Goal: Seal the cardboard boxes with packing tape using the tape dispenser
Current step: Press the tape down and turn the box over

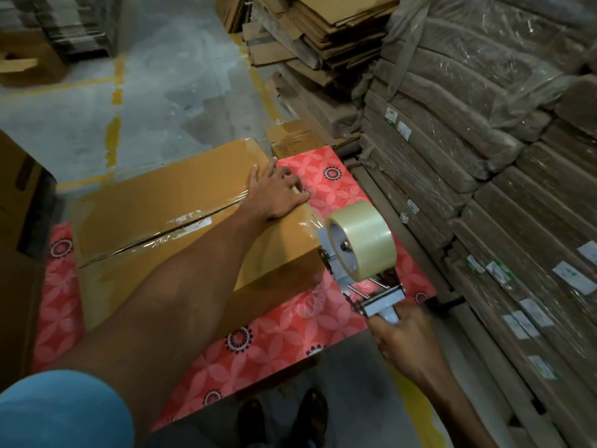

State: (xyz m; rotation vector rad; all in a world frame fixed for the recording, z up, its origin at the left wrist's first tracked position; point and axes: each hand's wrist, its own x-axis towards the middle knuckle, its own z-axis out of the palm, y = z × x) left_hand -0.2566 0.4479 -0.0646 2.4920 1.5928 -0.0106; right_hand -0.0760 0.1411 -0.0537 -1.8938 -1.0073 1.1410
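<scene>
A brown cardboard box (168,195) lies on a red flowered table (290,331). Clear tape runs along its centre seam. My left hand (277,192) presses flat on the box's right end, fingers spread over the edge. My right hand (407,344) grips the handle of a tape dispenser (365,279) carrying a roll of clear tape (361,240). The dispenser's front end sits at the box's right side near the top edge, with a bit of tape stretched onto the box.
Tall stacks of wrapped flattened cartons (484,156) stand close on the right. More flattened cardboard (316,33) is piled at the back. Another carton (16,221) stands at the left edge. The concrete floor (155,92) has yellow lines. My shoes (284,415) show below.
</scene>
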